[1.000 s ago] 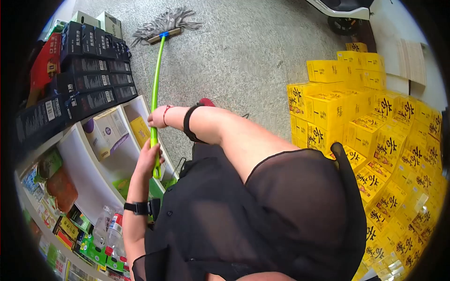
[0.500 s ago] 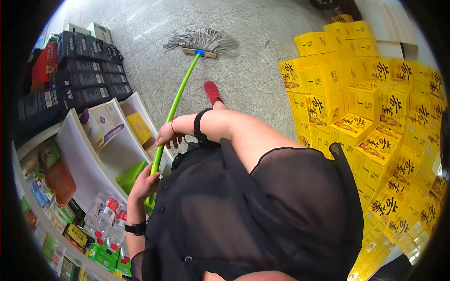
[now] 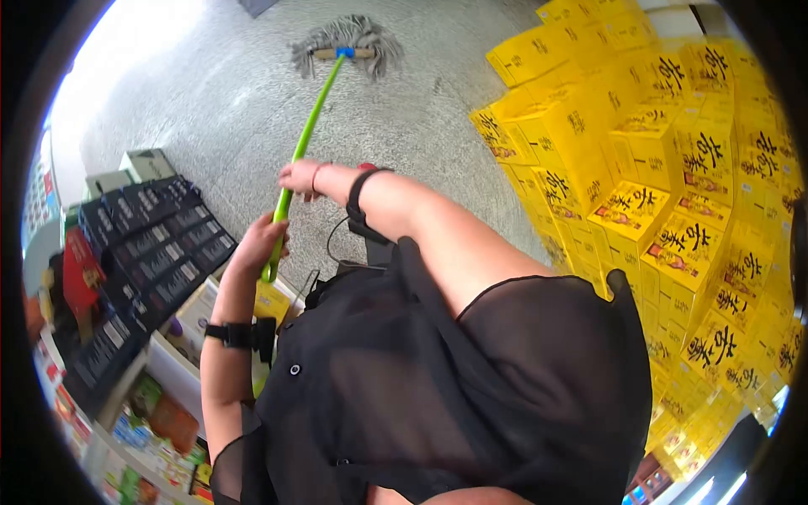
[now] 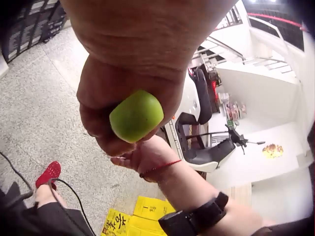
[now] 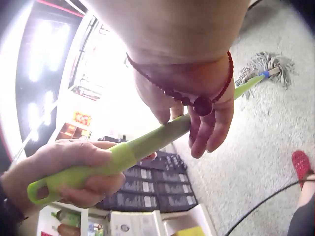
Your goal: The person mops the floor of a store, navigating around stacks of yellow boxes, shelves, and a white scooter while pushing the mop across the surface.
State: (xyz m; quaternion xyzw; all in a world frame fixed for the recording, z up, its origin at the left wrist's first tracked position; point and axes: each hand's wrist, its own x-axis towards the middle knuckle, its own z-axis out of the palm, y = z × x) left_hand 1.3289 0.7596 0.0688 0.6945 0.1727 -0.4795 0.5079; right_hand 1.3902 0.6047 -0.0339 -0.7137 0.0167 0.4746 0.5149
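Note:
A mop with a bright green handle stretches from my hands to the floor. Its grey string head lies spread on the speckled floor, under a blue joint and a wooden bar. My left hand grips the handle close to its end; the rounded green tip pokes out of that fist in the left wrist view. Farther up the handle, my right hand holds it between thumb and loosely bent fingers. A beaded red bracelet circles the right wrist.
Yellow cartons are stacked in steps along the right. Dark boxes and white shelving with goods stand at the left. A scooter appears in the left wrist view. A red shoe and a thin black cable are low down.
The mop head has swept rightward across the floor, then farther out from the body. Both hands moved forward with the handle. Shelves and dark boxes now sit lower in the head view.

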